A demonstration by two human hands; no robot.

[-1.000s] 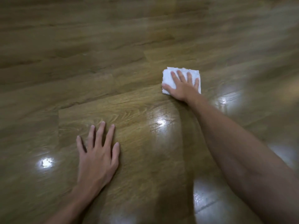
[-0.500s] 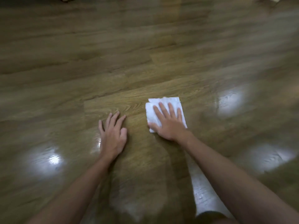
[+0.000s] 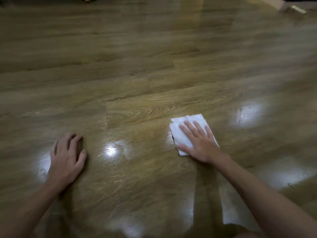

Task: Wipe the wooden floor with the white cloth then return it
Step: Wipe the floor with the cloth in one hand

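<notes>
Two hands on the wooden floor (image 3: 154,79). Left hand (image 3: 66,156) nearest, fingers bent at the knuckles, tips on the boards, holding nothing. Right hand (image 3: 199,143) flat, fingers straight and spread, pressing the folded white cloth (image 3: 181,133) down — well apart from the left. Beyond, blurred boards; pale object (image 3: 291,8) at far right, possibly furniture.

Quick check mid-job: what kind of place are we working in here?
Probably an indoor room, likely a home. Glossy wood-grain plank floor mirrors ceiling lights; the right hand presses a folded white cloth on it.
</notes>
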